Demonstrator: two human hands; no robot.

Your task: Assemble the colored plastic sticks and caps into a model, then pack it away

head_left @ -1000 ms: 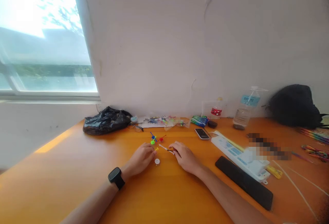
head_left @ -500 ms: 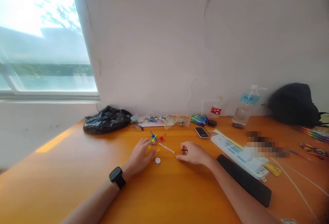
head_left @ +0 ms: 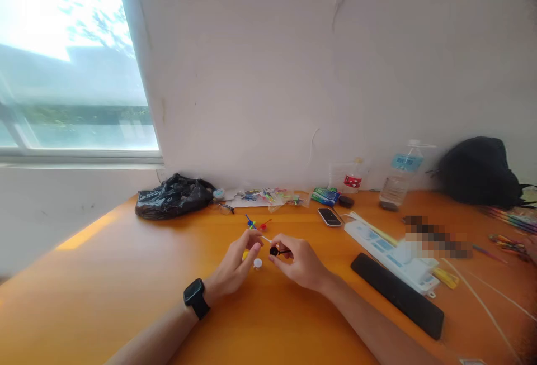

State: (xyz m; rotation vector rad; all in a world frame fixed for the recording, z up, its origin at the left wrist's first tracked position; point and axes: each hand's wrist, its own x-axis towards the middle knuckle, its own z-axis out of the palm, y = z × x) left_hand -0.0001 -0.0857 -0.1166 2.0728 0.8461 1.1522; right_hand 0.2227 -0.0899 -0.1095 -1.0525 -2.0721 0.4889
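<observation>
My right hand (head_left: 298,261) pinches a small black round piece on a thin stick (head_left: 274,251) just above the orange table (head_left: 126,275). My left hand (head_left: 238,261), a black watch on its wrist, has its fingertips closed on the end of a thin white stick (head_left: 265,238) that runs toward the black piece. A small white disc (head_left: 257,263) lies on the table between the two hands. Blue, green and red stick pieces (head_left: 255,223) lie just beyond the fingers.
Along the wall sit a black plastic bag (head_left: 173,196), glasses (head_left: 222,207), bags of coloured parts (head_left: 268,196), a green packet (head_left: 325,195), a phone (head_left: 329,217), a water bottle (head_left: 398,178) and a black bag (head_left: 480,172). A white power strip (head_left: 388,247) and a black bar (head_left: 398,297) lie to the right.
My right hand came back from the right with the black piece and met the left hand. My left hand lifted and took the white stick off the table.
</observation>
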